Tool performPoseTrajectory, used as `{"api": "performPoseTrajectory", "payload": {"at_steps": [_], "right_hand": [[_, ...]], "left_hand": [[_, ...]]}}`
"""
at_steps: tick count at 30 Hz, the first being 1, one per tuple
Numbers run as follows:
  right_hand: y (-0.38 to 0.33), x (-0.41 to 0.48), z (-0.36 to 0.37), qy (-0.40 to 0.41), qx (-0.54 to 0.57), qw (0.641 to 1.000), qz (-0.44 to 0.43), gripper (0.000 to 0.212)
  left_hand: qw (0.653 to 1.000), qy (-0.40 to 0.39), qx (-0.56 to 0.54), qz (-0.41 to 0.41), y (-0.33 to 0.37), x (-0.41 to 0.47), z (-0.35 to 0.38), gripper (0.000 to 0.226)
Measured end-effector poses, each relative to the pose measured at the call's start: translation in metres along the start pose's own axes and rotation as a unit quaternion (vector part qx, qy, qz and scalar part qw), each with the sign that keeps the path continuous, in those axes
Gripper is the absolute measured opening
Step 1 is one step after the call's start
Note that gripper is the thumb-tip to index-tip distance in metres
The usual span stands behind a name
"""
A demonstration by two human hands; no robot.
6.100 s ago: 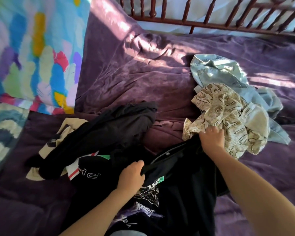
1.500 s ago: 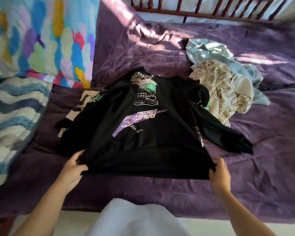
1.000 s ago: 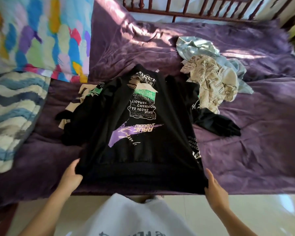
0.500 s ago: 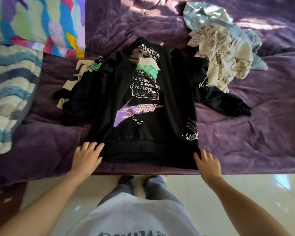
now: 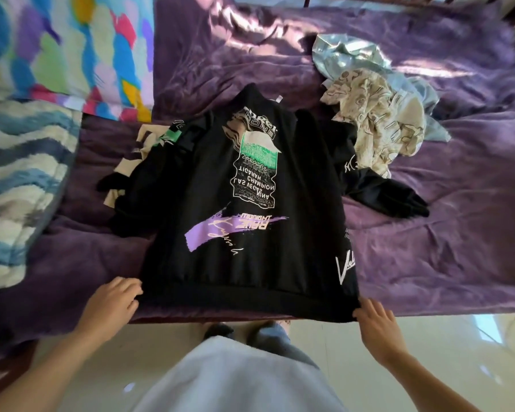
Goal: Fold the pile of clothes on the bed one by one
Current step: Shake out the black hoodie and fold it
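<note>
A black sweatshirt [image 5: 244, 233] with green, white and purple prints lies spread flat on the purple bed cover [image 5: 443, 248], collar away from me and hem at the bed's near edge. Its right sleeve [image 5: 393, 197] trails out to the right. My left hand [image 5: 113, 304] rests against the hem's left corner with loosely bent fingers. At the hem's right corner, my right hand [image 5: 375, 319] touches the cloth with straight, spread fingers. A beige and black garment [image 5: 140, 144] pokes out from under the sweatshirt's left side.
A cream patterned garment [image 5: 378, 129] lies crumpled on a light blue denim piece [image 5: 348, 55] at the back right. A multicoloured pillow [image 5: 57, 40] and a blue-and-white wavy blanket [image 5: 18, 173] fill the left. Shiny floor [image 5: 428, 352] runs below the bed edge.
The sweatshirt was drawn toward the bed's near edge and laid flat. My hands went from gripping the hem to resting at its two corners.
</note>
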State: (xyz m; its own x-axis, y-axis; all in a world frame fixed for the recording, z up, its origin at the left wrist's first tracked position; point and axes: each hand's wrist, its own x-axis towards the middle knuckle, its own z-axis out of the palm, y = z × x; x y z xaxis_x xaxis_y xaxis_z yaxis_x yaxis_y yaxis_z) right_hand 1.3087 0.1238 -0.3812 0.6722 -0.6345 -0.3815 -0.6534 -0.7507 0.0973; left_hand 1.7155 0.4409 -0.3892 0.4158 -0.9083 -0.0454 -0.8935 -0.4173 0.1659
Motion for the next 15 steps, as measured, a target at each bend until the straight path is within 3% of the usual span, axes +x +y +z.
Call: {"api": "performPoseTrajectory", "payload": {"at_steps": [2, 3, 4, 6, 10, 15], "right_hand": [[-0.011, 0.01, 0.001, -0.057, -0.003, 0.998, 0.006, 0.023], [-0.014, 0.016, -0.004, -0.07, -0.008, 0.997, 0.01, 0.017], [-0.017, 0.023, -0.011, -0.05, -0.017, 0.999, -0.001, 0.008], [-0.015, 0.04, -0.031, -0.047, 0.004, 0.999, 0.009, 0.022], [0.016, 0.08, -0.05, -0.043, 0.034, 0.994, 0.09, 0.035], [0.073, 0.124, -0.061, -0.016, 0.1, 0.984, 0.149, 0.03]], "left_hand": [[1.0, -0.015, 0.017, 0.006, 0.008, 0.01, 0.003, 0.013], [1.0, -0.013, 0.021, 0.01, 0.015, 0.016, 0.002, 0.018], [1.0, -0.008, 0.018, 0.013, 0.021, 0.023, 0.0, 0.027], [1.0, 0.013, 0.007, 0.004, 0.036, 0.042, -0.006, 0.039], [1.0, 0.025, 0.003, -0.018, 0.077, 0.096, -0.019, 0.038], [1.0, -0.012, 0.006, -0.028, 0.147, 0.163, -0.024, 0.037]]}}
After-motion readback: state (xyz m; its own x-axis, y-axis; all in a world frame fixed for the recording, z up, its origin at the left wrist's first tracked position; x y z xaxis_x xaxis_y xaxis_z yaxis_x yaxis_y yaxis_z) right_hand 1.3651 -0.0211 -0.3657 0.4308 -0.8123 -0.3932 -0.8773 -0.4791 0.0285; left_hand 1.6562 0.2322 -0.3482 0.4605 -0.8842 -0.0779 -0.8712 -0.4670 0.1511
